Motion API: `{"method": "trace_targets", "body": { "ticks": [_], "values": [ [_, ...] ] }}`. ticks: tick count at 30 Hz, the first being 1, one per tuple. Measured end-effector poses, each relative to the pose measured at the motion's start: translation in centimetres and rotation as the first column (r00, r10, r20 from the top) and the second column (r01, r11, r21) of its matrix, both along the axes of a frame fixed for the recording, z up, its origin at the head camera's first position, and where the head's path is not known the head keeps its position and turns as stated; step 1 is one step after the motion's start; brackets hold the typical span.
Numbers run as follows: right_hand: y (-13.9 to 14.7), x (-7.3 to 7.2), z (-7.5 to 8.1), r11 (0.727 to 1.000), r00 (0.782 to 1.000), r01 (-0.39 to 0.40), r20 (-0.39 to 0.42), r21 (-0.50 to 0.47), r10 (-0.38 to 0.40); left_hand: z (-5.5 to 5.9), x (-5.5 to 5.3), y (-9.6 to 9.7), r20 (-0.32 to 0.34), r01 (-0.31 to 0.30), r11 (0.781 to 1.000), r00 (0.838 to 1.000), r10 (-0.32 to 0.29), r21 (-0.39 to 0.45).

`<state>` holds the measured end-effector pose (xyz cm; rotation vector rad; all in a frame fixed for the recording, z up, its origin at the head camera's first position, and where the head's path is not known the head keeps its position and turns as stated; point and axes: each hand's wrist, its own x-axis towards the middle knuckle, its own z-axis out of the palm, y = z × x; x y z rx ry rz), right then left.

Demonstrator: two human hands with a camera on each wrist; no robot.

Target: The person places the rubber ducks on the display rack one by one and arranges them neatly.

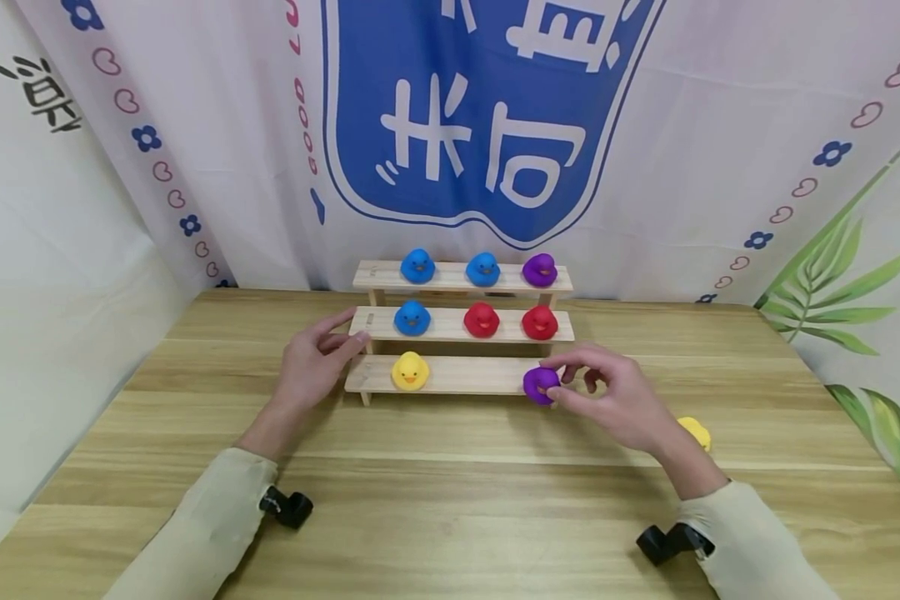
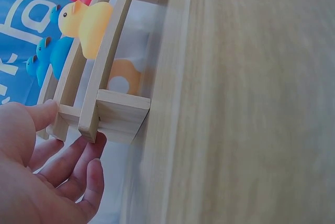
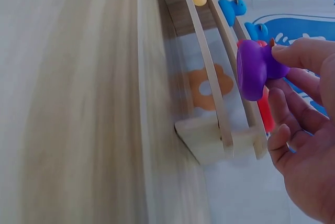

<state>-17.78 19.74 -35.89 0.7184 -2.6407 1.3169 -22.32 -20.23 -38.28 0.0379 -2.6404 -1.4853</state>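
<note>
At the right end of the lowest tier, my right hand pinches a purple rubber duck between thumb and fingers. The right wrist view has that purple duck by the tier's edge; whether it touches the wood I cannot tell. My left hand holds the left end of the three-tier wooden stand, its thumb against the middle tier and curled fingers at the tier ends. A yellow duck sits toward the left of the lowest tier.
Two blue ducks, one of them the left blue duck, and a purple duck stand on top. The middle tier bears a blue duck and two red ducks, including the middle red duck. A yellow object lies partly behind my right wrist.
</note>
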Motion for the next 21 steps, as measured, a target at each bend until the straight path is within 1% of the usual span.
{"method": "trace_targets", "body": {
  "ticks": [11,14,21],
  "values": [
    [-2.8,-0.8,0.6,0.995,0.996,-0.085,0.022,-0.054,0.086,0.0,0.0,-0.1,-0.010,0.009,1.000,1.000,-0.009,0.004],
    [-3.4,-1.0,0.7,0.991,0.993,-0.111,0.017,-0.068,0.113,0.0,0.0,-0.1,-0.010,0.009,1.000,1.000,-0.009,-0.002],
    [-4.8,-1.5,0.6,0.987,0.989,-0.146,0.016,-0.066,0.147,0.1,0.1,-0.1,0.004,0.008,1.000,1.000,-0.008,-0.004]
  ]
}}
